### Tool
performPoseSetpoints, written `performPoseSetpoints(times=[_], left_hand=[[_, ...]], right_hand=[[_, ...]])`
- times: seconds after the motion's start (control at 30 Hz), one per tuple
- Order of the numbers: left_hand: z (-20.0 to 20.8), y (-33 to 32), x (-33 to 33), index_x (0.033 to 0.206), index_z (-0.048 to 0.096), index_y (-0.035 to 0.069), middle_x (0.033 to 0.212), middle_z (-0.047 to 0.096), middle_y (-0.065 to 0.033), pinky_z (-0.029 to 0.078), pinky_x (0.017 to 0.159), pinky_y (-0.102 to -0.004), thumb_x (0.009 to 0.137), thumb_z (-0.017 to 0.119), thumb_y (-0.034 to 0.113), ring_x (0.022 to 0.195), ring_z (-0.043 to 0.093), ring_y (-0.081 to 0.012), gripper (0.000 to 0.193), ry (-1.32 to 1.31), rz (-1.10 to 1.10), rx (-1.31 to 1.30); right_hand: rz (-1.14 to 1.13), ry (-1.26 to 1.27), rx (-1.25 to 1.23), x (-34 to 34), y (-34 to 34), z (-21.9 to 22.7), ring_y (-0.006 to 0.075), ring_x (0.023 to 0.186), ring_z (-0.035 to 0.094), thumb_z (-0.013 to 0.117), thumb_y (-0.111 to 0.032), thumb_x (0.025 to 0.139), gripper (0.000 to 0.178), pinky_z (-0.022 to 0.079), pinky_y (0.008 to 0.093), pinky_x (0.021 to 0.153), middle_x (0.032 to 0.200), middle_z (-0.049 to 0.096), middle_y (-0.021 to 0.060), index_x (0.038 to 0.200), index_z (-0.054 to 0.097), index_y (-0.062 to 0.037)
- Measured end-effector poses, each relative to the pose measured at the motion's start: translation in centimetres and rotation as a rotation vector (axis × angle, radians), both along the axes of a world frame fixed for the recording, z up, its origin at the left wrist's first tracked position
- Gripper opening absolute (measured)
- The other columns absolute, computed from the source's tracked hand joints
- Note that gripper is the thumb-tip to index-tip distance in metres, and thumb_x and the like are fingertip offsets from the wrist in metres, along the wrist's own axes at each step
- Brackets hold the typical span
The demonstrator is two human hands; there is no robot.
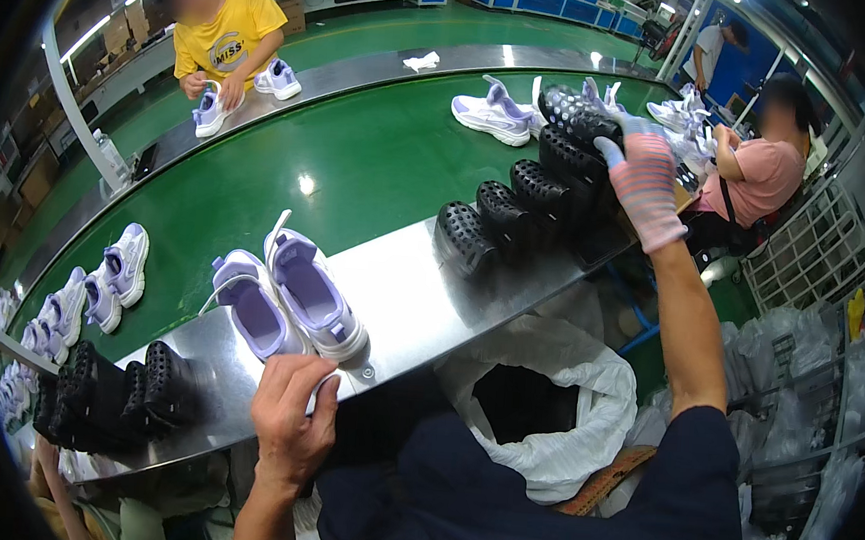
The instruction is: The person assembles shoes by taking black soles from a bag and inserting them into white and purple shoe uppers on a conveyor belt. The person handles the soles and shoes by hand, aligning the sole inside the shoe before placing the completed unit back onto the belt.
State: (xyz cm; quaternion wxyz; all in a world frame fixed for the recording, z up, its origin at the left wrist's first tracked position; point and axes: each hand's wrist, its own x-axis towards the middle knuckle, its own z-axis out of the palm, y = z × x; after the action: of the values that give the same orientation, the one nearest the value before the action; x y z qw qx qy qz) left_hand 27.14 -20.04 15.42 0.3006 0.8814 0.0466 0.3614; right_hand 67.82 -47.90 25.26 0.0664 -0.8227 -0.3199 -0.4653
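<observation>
A pair of white and lavender sneakers (295,301) stands on the metal tabletop, laces loose, heels toward me. Close behind their heels, at the table's near edge, is my bare left hand (290,416), fingers curled and thumb pressed in; anything between them is hidden. My right hand (649,180), in a pink and grey striped glove, reaches far right. Its fingers and thumb grip a black perforated plastic shoe insert (576,114), tilted above others of its kind. Several more black inserts (465,237) stand in a row along the table there.
A green conveyor belt (360,165) runs beyond the table, carrying more sneakers (494,114) at right and others (127,264) at left. Black inserts (159,386) stand at near left. Below the table is an open white sack (605,382). Co-workers (230,35) handle sneakers across the belt and at right.
</observation>
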Motion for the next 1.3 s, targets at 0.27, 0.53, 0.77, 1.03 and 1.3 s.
performPoseSetpoints(times=[0.27, 0.53, 0.77, 1.03, 1.3], left_hand=[[1.1, -3.4, 8.9, 0.161, 0.026, 0.004, 0.138, 0.058, -0.0208, 0.045, 0.114, -0.0437, 0.093, 0.080, 0.023, 0.128, 0.059, -0.0297, 0.089, -0.238, -0.504, -1.249], [-0.3, -4.2, 9.9, 0.118, 0.065, 0.006, 0.098, 0.072, -0.0019, 0.061, 0.065, -0.0269, 0.101, 0.072, 0.013, 0.077, 0.069, -0.0104, 0.020, -0.334, -0.403, -1.521], [-0.7, -1.6, 8.8, 0.129, 0.059, 0.003, 0.092, 0.063, -0.0020, 0.054, 0.066, -0.0242, 0.104, 0.067, 0.017, 0.078, 0.061, -0.0090, 0.029, -0.215, -0.149, -1.044], [3.8, 10.4, 10.3, 0.135, 0.061, -0.004, 0.129, 0.066, -0.0308, 0.057, 0.095, -0.0416, 0.085, 0.078, 0.022, 0.116, 0.067, -0.0401, 0.059, 0.444, 0.311, 0.075], [2.9, 13.2, 15.6, 0.086, 0.072, -0.002, 0.083, 0.070, -0.0269, 0.055, 0.074, -0.0472, 0.070, 0.063, 0.003, 0.082, 0.072, -0.0383, 0.019, 0.716, -0.063, 0.227]], right_hand=[[0.705, 1.451, 0.424, -20.8, 3.8, 0.6, 0.0102, 0.094, 0.066, 0.077, -0.018, 0.095, 0.034, 0.056, 0.0293, 0.080, 0.099, 0.071, 0.0072, 0.120, 0.067, 0.0035], [0.878, 2.274, 0.776, -22.5, 5.3, -6.0, 0.0119, 0.081, 0.069, 0.063, -0.045, 0.104, 0.050, 0.056, 0.0276, 0.071, 0.100, 0.073, 0.0055, 0.123, 0.068, 0.0006], [0.831, 1.882, 0.656, -23.8, 7.5, -6.3, 0.0062, 0.071, 0.062, 0.068, -0.045, 0.102, 0.048, 0.048, 0.0223, 0.061, 0.089, 0.069, 0.0022, 0.118, 0.068, 0.0004], [0.678, 1.582, -0.014, -19.3, 15.2, -4.3, 0.0075, 0.058, 0.053, 0.069, -0.034, 0.099, 0.036, 0.044, 0.0258, 0.054, 0.074, 0.066, -0.0002, 0.098, 0.073, 0.0012], [0.508, 0.987, -0.608, -16.2, 20.9, -3.9, 0.0368, 0.069, 0.068, 0.073, -0.040, 0.092, 0.042, 0.054, 0.0452, 0.067, 0.075, 0.070, 0.0206, 0.088, 0.075, 0.0011]])
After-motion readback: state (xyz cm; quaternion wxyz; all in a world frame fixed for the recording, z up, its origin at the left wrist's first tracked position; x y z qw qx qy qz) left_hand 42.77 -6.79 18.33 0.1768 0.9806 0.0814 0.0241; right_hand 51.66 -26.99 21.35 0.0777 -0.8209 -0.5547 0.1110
